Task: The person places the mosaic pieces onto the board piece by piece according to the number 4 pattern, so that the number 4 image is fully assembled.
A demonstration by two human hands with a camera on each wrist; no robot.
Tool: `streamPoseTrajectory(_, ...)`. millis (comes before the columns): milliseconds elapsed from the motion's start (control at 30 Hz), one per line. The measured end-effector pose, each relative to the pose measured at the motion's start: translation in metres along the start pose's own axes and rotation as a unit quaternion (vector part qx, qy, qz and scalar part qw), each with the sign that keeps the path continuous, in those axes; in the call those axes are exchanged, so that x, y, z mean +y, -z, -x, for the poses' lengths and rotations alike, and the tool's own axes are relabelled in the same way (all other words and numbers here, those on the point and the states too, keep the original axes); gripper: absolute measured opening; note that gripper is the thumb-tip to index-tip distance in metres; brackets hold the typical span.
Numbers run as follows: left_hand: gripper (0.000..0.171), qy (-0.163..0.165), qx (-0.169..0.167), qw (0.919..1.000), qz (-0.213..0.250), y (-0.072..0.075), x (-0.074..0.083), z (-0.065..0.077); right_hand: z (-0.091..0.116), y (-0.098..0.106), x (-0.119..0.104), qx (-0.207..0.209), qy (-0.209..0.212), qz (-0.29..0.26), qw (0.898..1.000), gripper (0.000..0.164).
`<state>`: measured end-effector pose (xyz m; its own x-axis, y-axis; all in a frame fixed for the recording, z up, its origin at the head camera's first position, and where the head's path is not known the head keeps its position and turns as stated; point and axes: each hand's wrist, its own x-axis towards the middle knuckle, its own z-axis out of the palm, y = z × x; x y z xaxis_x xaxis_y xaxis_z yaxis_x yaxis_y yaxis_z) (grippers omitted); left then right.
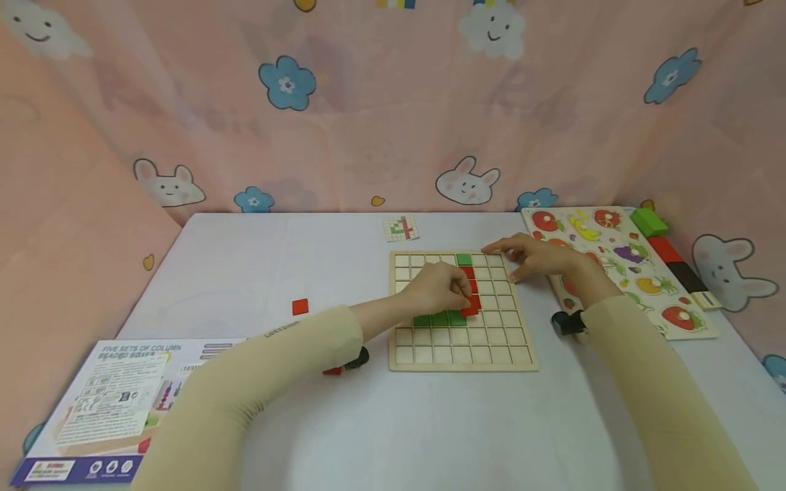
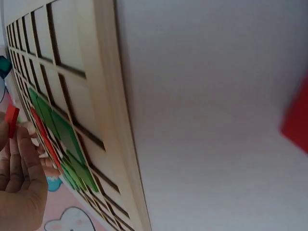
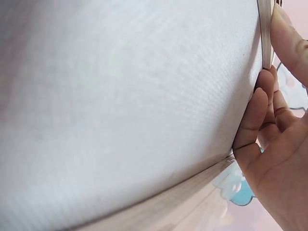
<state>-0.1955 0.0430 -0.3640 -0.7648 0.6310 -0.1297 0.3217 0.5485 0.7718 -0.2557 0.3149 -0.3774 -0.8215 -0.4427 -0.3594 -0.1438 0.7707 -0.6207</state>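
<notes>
A loose red tile [image 1: 300, 307] lies left of the wooden board [image 1: 463, 367]. The left hand [image 1: 434, 289] pinches a second red tile [image 2: 12, 120] over the board, close by the red column [image 1: 469, 274], and is nearer it than the right hand [image 1: 540, 259], whose fingers spread loosely about the far right corner.

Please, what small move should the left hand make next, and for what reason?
Probably lower the red tile into the grid board, by the near end of its red column: the left hand pinches this tile above the board, and the pattern card also shows a red column.
</notes>
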Motion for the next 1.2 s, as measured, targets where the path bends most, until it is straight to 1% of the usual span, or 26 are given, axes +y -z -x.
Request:
streamPoseTrajectory(100, 0.005, 0.001, -0.003, 1.0, -0.005, -0.009, 0.001, -0.002, 0.0, 0.0, 0.001, -0.001, 0.0, 0.0, 1.0, 0.064)
streamPoseTrajectory(200, 0.005, 0.0, 0.002, 0.9999, -0.016, -0.015, 0.001, -0.003, 0.0, 0.0, 0.0, 0.0, 0.003, -0.001, 1.0, 0.064)
streamPoseTrajectory(267, 0.005, -0.01, 0.007, 0.9993, -0.035, -0.018, 0.001, -0.003, 0.0, 0.001, 0.001, 0.002, 0.002, -0.002, 1.0, 0.064)
streamPoseTrajectory(333, 0.004, -0.025, 0.01, 0.9974, -0.067, -0.021, 0.002, -0.003, 0.0, 0.001, 0.001, 0.002, 0.002, -0.005, 1.0, 0.065)
streamPoseTrajectory(433, 0.005, -0.049, 0.01, 0.9921, -0.115, -0.024, 0.006, -0.003, 0.0, 0.002, 0.001, 0.002, -0.003, -0.007, 1.0, 0.065)
streamPoseTrajectory(533, 0.004, -0.059, 0.005, 0.9868, -0.151, -0.026, 0.009, -0.003, -0.001, 0.001, 0.001, 0.002, -0.003, -0.008, 1.0, 0.064)
streamPoseTrajectory(667, 0.007, -0.073, 0.002, 0.9795, -0.188, -0.026, 0.011, -0.001, -0.001, 0.0, 0.002, 0.001, -0.004, -0.009, 1.0, 0.064)
streamPoseTrajectory(800, 0.011, -0.092, -0.003, 0.9705, -0.223, -0.023, 0.007, 0.0, -0.001, 0.0, 0.002, 0.003, -0.007, -0.008, 1.0, 0.063)
streamPoseTrajectory(867, 0.015, -0.089, -0.014, 0.9702, -0.225, -0.018, 0.003, 0.0, -0.001, -0.001, 0.002, 0.004, -0.01, -0.009, 1.0, 0.063)
streamPoseTrajectory(900, 0.018, -0.086, -0.019, 0.9713, -0.221, -0.014, 0.0, 0.0, -0.001, -0.001, 0.001, 0.003, -0.012, -0.009, 1.0, 0.063)
streamPoseTrajectory(967, 0.022, -0.08, -0.031, 0.9729, -0.214, -0.003, -0.008, 0.0, -0.001, -0.001, 0.001, 0.001, -0.014, -0.011, 1.0, 0.063)
streamPoseTrajectory(1033, 0.023, -0.073, -0.048, 0.9759, -0.2, 0.015, -0.017, 0.002, -0.002, -0.001, 0.001, 0.0, -0.014, -0.01, 1.0, 0.063)
streamPoseTrajectory(1067, 0.021, -0.074, -0.057, 0.9759, -0.197, 0.025, -0.024, 0.004, -0.002, -0.001, 0.001, 0.0, -0.012, -0.009, 1.0, 0.063)
streamPoseTrajectory(1133, 0.017, -0.067, -0.083, 0.9768, -0.186, 0.047, -0.036, 0.009, -0.001, -0.001, 0.002, 0.0, -0.008, -0.01, 1.0, 0.063)
streamPoseTrajectory(1200, 0.014, -0.049, -0.113, 0.9775, -0.171, 0.069, -0.049, 0.017, 0.0, 0.0, 0.003, 0.001, -0.005, -0.008, 1.0, 0.063)
